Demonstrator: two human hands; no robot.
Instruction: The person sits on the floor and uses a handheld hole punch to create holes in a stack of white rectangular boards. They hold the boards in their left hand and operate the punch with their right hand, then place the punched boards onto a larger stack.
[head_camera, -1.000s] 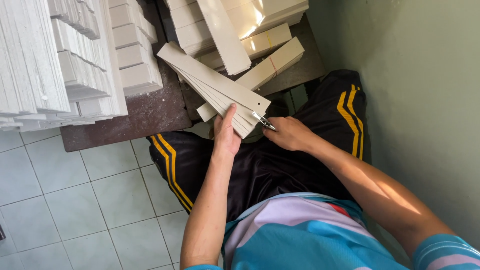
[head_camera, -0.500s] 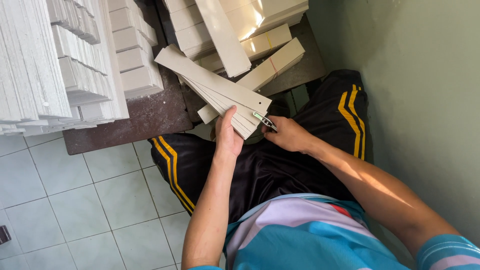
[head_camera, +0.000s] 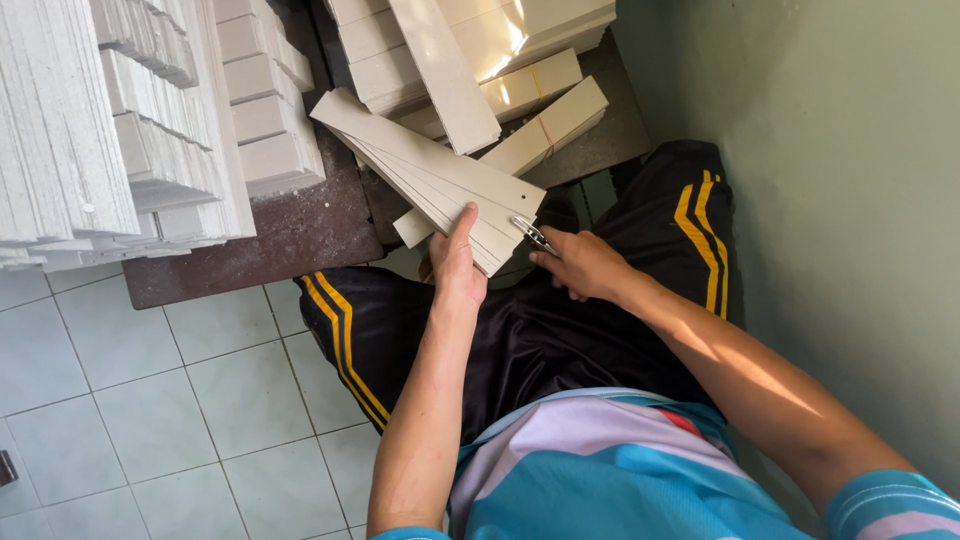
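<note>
Since a second ago the right hand has slid a little lower along the end of the cards, and the view has shifted a bit. Over the lap, the left hand grips a fanned stack of long cream card strips, thumb on top, fingers underneath. The right hand's fingers are closed on a small metal tool whose tip touches the stack's near corner. The fan looks loose, so strips could slide apart and drop onto the tiled floor. The tool might slip toward the left thumb. Farther off, bundles of strips lie on a dark desk.
</note>
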